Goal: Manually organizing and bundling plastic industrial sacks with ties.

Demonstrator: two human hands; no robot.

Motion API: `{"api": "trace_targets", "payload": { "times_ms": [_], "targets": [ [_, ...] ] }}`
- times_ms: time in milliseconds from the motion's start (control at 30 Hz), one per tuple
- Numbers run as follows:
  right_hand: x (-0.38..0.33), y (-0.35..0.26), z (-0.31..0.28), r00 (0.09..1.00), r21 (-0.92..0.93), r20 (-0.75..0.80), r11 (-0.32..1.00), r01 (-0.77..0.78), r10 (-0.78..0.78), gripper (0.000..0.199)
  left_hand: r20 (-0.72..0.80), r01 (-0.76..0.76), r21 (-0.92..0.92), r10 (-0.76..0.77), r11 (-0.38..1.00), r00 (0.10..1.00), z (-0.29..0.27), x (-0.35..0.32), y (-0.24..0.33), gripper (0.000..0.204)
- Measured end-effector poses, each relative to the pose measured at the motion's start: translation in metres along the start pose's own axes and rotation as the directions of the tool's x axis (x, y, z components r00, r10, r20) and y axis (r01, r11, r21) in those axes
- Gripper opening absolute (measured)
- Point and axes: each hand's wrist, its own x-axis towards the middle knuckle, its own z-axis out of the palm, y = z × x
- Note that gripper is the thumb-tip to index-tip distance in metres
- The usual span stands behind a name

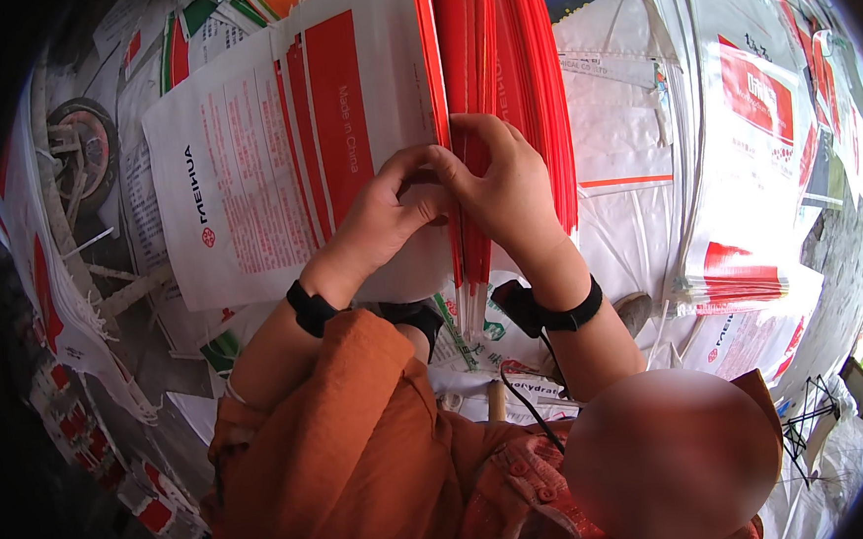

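Note:
A thick pile of flat printed woven sacks, mostly red along its folded edges, stands before me. One white sack with red print is spread to the left of it like a turned page. My left hand lies over that sack's right edge, its thumb and curled fingers closed on the edge. Beside it, my right hand bends over the pile's red edges, its thumb and forefinger pinching a sack edge close to the left fingertips. Both wrists wear black bands. The fingertips partly hide the pinched edge.
More white and red sacks lie stacked on the right. Loose printed sacks are scattered at the far left. A small wheel on a metal frame stands at the left, above hanging sacks. A dark cable hangs near my right forearm.

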Motion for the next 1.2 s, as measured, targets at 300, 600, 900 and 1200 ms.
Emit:
{"api": "trace_targets", "payload": {
  "times_ms": [300, 600, 900, 1200],
  "targets": [
    [0.000, 0.005, -0.005, 0.998, 0.093, 0.044, 0.995, -0.040, 0.036, 0.040, 0.051, 0.097, -0.087, -0.093, 0.991, 0.994, 0.002, -0.002, 0.012, 0.063],
    [0.001, 0.006, -0.008, 0.999, 0.097, 0.037, 0.995, -0.033, 0.029, 0.039, 0.048, 0.085, -0.041, -0.083, 0.996, 0.995, 0.002, -0.003, 0.012, 0.062],
    [-0.004, 0.011, -0.004, 0.998, 0.103, 0.002, 0.992, -0.070, 0.070, 0.039, -0.037, 0.124, 0.018, -0.123, 0.992, 0.992, 0.001, -0.005, 0.013, 0.044],
    [-0.005, 0.011, -0.002, 0.998, 0.010, -0.004, 0.998, -0.055, 0.055, 0.049, -0.040, 0.060, 0.100, -0.056, 0.993, 0.998, 0.005, -0.001, 0.010, 0.038]
  ]
}}
